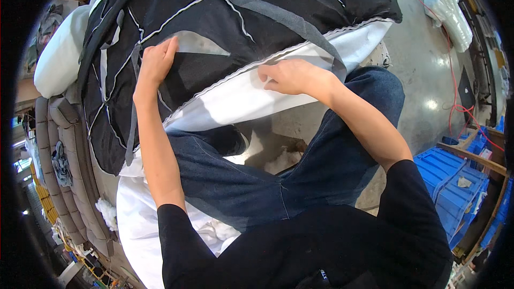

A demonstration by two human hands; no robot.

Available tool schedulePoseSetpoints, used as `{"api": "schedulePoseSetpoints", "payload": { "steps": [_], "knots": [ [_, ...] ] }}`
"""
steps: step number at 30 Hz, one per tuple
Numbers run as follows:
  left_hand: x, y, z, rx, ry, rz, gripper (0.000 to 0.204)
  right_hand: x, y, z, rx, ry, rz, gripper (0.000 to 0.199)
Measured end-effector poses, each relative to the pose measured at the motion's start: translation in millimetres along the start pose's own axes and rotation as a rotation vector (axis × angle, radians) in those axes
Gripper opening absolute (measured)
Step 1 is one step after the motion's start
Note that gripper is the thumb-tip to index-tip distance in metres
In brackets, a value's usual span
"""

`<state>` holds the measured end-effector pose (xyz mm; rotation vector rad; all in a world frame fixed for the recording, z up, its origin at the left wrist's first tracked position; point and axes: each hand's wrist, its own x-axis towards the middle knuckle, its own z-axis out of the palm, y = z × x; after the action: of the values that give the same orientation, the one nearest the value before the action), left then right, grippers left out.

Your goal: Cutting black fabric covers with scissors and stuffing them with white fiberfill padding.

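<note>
Grey concrete floor (423,59) all round, shiny in patches, with blue crates (455,182) at the right, a red cord (455,83) trailing across, and a white bundle (448,5) near the top right edge. At the left, a stack of grey padded cushions (64,150), partly cut off by the dark rim. Spread over the lap in blue jeans (278,176): a large black cover (214,16) with white seams and grey straps, lying over a white cushion (241,99) that peeks out along the lower edge and at the far left. Top of the cover cut off by the frame; whether it goes right round the cushion not clear. Left hand (155,64) laid flat on the black cloth, fingers together and stretched, gripping nothing visible. Right hand (292,75) curled at the wavy white-trimmed edge, fingers closed on the hem of the cover, fingertips tucked out of sight. Loose white stuffing (284,158) on the floor between the knees. Open floor to the right of the cover's edge.
</note>
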<state>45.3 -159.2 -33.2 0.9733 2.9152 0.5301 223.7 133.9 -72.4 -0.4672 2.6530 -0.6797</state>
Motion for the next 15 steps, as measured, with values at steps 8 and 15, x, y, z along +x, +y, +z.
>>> {"api": "schedulePoseSetpoints", "payload": {
  "steps": [8,15],
  "knots": [
    [7,25,18,0.045,-0.176,-0.083,0.051,-3,6,6,0.005,0.1,-0.065,0.022],
    [5,30,19,0.065,0.071,0.143,0.03,-2,4,3,0.029,0.048,-0.027,0.023]
  ]
}}
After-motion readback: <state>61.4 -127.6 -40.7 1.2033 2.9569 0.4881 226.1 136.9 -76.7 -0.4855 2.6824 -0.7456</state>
